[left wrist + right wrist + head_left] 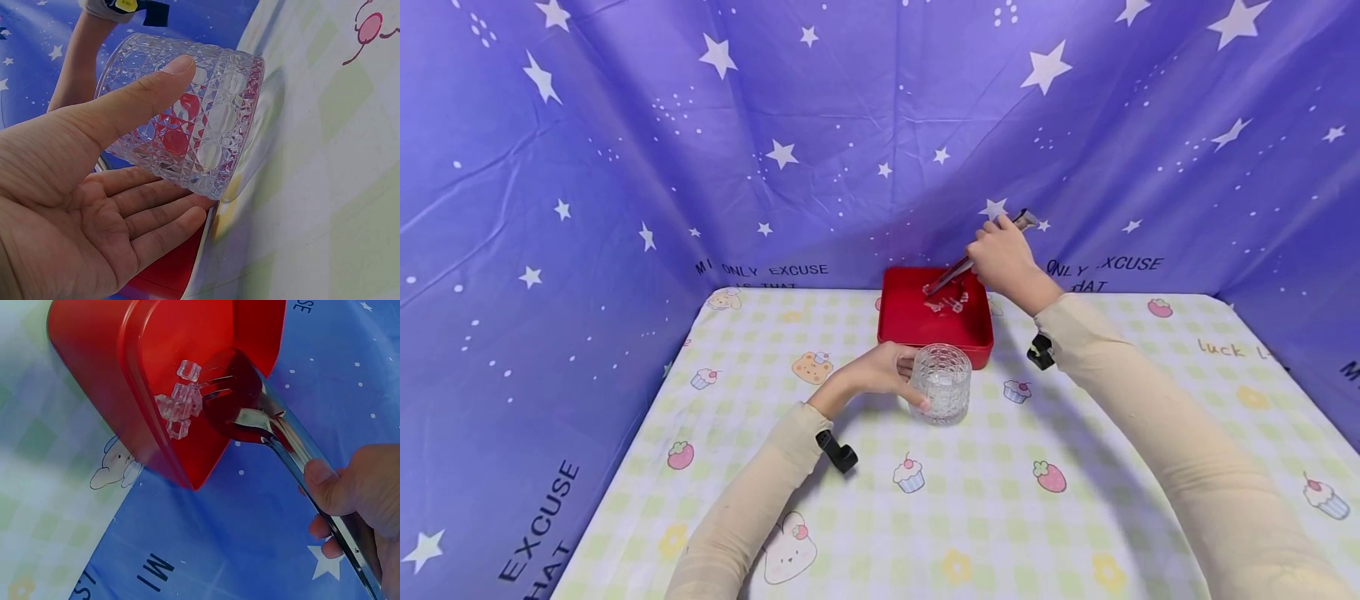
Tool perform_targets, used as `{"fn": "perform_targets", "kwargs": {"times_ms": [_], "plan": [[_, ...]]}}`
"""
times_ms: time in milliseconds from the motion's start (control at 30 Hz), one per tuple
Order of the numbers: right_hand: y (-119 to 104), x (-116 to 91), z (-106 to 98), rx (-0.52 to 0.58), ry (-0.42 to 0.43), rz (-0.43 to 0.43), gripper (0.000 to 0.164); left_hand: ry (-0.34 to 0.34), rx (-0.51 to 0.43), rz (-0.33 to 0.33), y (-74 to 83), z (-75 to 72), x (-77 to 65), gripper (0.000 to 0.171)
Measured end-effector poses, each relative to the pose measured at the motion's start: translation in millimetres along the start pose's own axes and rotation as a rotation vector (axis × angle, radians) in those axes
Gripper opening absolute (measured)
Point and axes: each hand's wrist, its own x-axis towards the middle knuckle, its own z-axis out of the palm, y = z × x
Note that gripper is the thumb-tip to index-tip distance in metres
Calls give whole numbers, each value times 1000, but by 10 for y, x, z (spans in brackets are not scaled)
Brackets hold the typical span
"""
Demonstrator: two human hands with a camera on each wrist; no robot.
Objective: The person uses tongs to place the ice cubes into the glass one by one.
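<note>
"While I tag this from my end, what's where?"

"Your right hand (1006,257) has its fingers wrapped round the tongs (294,440), thumb on top. Long axis runs slantwise: handle up and right, tips down and left inside the red box (897,312)."

"Cubes?"

"Clear cubes (180,407), small cluster in the red box, right by the tips. From the right hand they lie down-left, straight along the tongs. Can't tell if one is pinched; too cluttered there."

"I've got the left hand (883,371) at the glass (942,387). Agreed?"

"Agreed. Thumb against the near side, fingers stretched round the back, so the glass sits between them. How firmly, I can't tell. Glass is upright on the table (977,508), mouth up, just beside the box's near wall (981,357)."

"Key relation, then? I only have room for one."

"Tips to glass, my call. I see the glass on the near side of the cubes, nearly straight down from them in the head view, near wall between. The left hand is nearer the glass; the right hand is raised by the far right corner, so I'd log tongs length as its reach."
</note>
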Motion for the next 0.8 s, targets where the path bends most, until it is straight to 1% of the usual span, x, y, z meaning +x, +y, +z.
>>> {"fn": "perform_targets", "kwargs": {"times_ms": [200, 433, 633, 800], "plan": [[-44, 36, 35, -11, -31, 8, 7, 4, 2, -13, 3, -4, 6, 62], [-91, 31, 96, 1, -3, -1, 7, 2, -3, -1, -1, -2, 11, 63], [-116, 20, 126, 4, 19, 12, 9, -1, -2, 5, -6, -2, 14, 63], [-145, 22, 150, -3, 9, 21, 9, -1, 1, 0, -12, -5, 14, 64]]}}
